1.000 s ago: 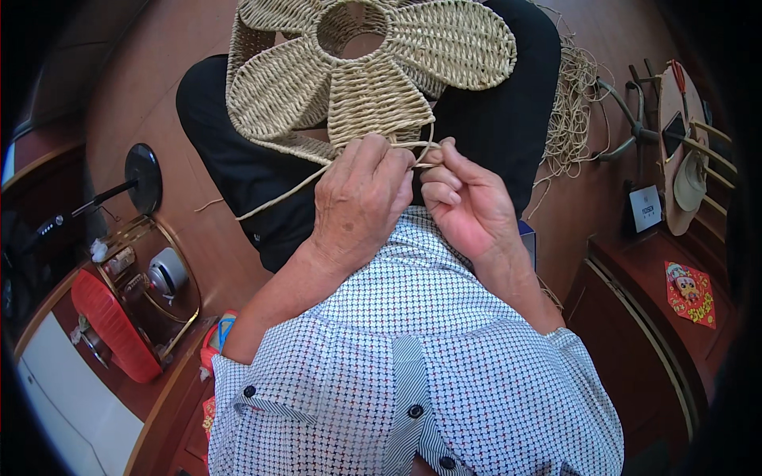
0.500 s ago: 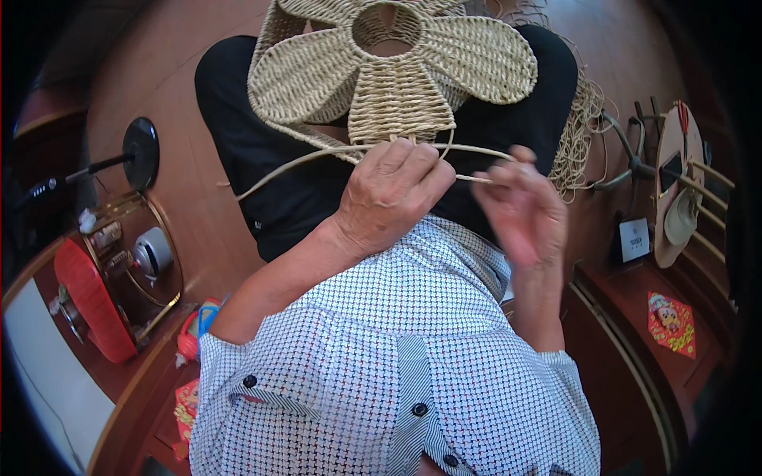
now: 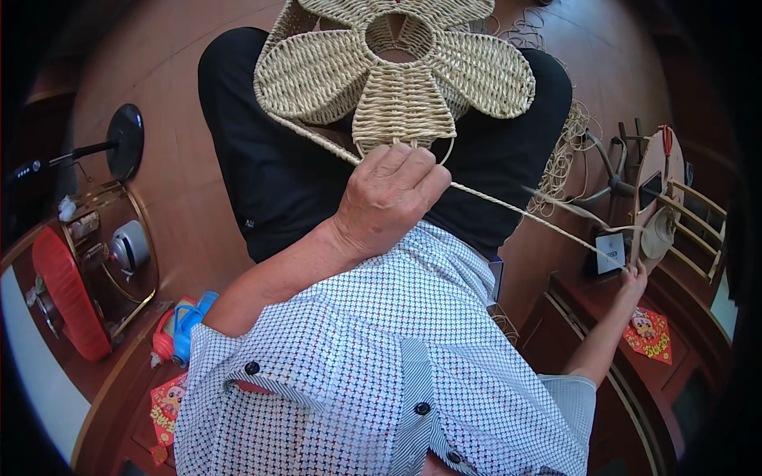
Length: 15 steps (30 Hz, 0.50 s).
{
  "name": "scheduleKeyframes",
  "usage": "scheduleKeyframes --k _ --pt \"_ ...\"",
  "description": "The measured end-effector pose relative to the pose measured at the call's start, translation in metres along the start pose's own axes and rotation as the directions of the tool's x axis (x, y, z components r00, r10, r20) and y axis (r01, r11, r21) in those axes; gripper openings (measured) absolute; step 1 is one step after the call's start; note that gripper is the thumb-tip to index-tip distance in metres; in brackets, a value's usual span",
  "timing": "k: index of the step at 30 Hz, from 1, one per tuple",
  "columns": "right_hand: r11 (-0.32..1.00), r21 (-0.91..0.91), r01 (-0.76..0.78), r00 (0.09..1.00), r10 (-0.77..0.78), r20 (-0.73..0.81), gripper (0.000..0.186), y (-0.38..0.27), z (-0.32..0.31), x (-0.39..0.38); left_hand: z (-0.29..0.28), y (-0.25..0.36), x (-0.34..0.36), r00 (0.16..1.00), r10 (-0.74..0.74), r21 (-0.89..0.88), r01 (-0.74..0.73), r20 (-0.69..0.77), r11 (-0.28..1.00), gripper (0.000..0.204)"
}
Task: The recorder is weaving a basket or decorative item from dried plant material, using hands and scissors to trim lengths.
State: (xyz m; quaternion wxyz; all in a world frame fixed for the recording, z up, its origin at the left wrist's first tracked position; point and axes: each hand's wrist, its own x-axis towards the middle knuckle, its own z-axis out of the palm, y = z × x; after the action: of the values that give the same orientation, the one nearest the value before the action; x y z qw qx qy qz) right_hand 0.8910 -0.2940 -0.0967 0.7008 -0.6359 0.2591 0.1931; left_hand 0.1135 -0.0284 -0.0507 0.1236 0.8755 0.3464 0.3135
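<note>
A woven flower-shaped piece of twisted straw-coloured cord (image 3: 403, 99), with broad petals round a central hole, rests on my lap. My left hand (image 3: 389, 194) is closed at the lower end of its nearest petal, pinching the petal's end and the strands there. From under those fingers a twisted cord (image 3: 520, 210) runs taut to the right. Far out at the right, my right hand (image 3: 633, 276) is closed on the cord's other end. A loose strand end trails in a blur near the right hand. A small loop of cord sticks out beside the petal's right corner.
A heap of loose cord (image 3: 567, 159) lies on the floor beyond my right knee. At right are a round-seated stool (image 3: 663, 151) and a white box (image 3: 610, 252). A black round-based stand (image 3: 125, 143) and a glass-topped side table (image 3: 147, 297) are at left.
My right hand has swept from close beside the left hand far out to the right, drawing the cord straight. My left hand keeps its grip on the petal's end.
</note>
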Motion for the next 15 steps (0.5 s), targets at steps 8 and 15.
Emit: scheduleKeyframes --k 8,15 --pt "0.549 -0.623 0.557 0.830 -0.383 0.405 0.050 0.023 0.052 -0.124 -0.008 -0.001 0.008 0.961 -0.274 -0.310 0.275 0.048 0.910 0.013" --pt "0.541 -0.699 0.468 0.309 0.641 0.703 0.031 0.233 0.117 -0.441 -0.009 0.000 0.016 0.911 -0.379 -0.257 0.410 0.162 0.875 0.007"
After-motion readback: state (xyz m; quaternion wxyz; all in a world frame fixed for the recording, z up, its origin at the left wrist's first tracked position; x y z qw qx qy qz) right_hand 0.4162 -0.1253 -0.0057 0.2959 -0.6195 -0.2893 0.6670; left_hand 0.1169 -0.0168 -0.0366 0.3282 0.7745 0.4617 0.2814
